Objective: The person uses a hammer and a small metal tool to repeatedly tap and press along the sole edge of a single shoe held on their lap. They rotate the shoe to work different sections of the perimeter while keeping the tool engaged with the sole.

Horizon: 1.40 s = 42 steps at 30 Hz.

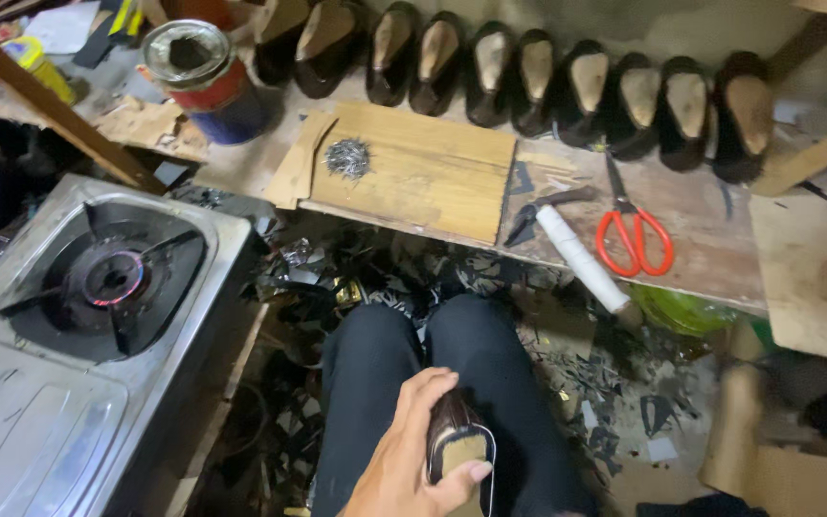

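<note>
The shoe [459, 450] sat at six o'clock over the knees, well clear of the tabletop [701, 230] edge at twelve. The left hand [413, 460] came up from below, fingers curled around its dark leather side, thumb pressed on the pale sole. A steel stove [78, 316] lay at nine o'clock.

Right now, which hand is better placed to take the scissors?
Probably the right, though unseen: the left hand grips the shoe, and the scissors lie on the bench to its right.
</note>
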Available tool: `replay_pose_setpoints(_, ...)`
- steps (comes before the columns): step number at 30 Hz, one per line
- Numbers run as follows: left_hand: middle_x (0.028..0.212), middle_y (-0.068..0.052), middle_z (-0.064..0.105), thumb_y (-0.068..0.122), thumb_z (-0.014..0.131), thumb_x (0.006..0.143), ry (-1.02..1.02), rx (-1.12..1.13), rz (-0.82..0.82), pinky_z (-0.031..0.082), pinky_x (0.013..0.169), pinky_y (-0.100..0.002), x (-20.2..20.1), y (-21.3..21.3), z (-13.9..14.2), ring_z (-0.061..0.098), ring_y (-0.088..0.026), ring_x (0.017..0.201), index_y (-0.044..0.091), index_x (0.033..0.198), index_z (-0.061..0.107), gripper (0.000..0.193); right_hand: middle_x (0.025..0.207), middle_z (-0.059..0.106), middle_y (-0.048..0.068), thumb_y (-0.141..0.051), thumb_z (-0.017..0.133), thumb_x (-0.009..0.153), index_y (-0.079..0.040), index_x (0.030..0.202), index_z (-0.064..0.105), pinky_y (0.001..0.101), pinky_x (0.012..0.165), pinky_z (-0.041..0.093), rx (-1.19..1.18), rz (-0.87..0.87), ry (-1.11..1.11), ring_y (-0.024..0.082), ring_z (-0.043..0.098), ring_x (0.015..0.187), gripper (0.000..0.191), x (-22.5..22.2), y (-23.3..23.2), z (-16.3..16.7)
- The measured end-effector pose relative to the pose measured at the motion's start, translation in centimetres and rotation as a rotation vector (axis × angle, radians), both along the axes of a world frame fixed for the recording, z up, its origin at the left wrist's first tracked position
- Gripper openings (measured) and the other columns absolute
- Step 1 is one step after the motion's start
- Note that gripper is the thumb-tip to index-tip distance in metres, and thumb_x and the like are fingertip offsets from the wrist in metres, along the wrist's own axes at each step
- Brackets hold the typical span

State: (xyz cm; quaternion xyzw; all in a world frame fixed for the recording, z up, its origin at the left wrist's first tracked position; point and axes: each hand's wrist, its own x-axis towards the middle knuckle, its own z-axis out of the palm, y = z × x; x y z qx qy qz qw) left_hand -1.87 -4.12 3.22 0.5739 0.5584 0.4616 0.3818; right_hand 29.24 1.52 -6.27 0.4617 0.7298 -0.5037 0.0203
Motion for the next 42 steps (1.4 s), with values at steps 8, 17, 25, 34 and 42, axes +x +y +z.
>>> replay_pose_setpoints(8,0.140,-0.028,0.048,0.033,0.089,0.065,0.201,0.033,0.127,0.053,0.097,-0.049,4.3,-0.9,-0.8,0.060,-0.047,0.121,0.008,0.137,0.057,0.082,0.099,0.069,0.011,-0.021,0.066,0.093,-0.006,0.117,0.069,0.0322,0.078,0.053,-0.130,0.222,0.101,0.022,0.071,0.091,0.028,2.0,1.4,8.7)
replay_pose_setpoints(17,0.134,-0.030,0.053,0.041,0.085,0.061,0.447,0.209,0.189,0.052,0.090,-0.050,7.8,-1.8,-2.8,0.062,-0.046,0.110,0.016,0.133,0.065,0.079,0.087,0.062,0.002,-0.016,0.055,0.091,-0.004,0.105,0.062,0.0287,0.073,0.049,-0.395,0.330,0.174,0.012,0.058,0.081,0.019,0.0,2.7,21.9)
replay_pose_setpoints(25,0.130,-0.031,0.054,0.043,0.080,0.056,0.584,0.448,0.074,0.048,0.089,-0.054,10.0,-2.1,-3.0,0.062,-0.043,0.104,0.019,0.133,0.065,0.083,0.077,0.063,0.005,-0.017,0.057,0.090,-0.005,0.090,0.062,0.0301,0.068,0.052,-0.537,0.188,-0.148,0.014,0.063,0.072,0.013,0.6,2.5,26.3)
replay_pose_setpoints(34,0.129,-0.032,0.053,0.044,0.083,0.042,0.622,0.474,-0.011,0.043,0.090,-0.058,11.5,-2.4,-2.7,0.059,-0.044,0.109,0.022,0.134,0.064,0.096,0.076,0.063,0.014,-0.015,0.060,0.086,0.000,0.086,0.058,0.0383,0.067,0.050,-0.259,0.537,-0.172,0.024,0.062,0.071,0.015,1.5,2.9,26.4)
replay_pose_setpoints(42,0.131,-0.032,0.052,0.035,0.083,0.045,0.594,0.427,0.006,0.043,0.091,-0.058,10.9,-2.1,-1.9,0.059,-0.045,0.111,0.018,0.137,0.061,0.096,0.068,0.067,0.002,-0.024,0.053,0.096,-0.011,0.100,0.062,0.0287,0.053,0.051,-0.671,0.095,-0.331,0.012,0.066,0.058,0.017,0.2,2.9,27.4)
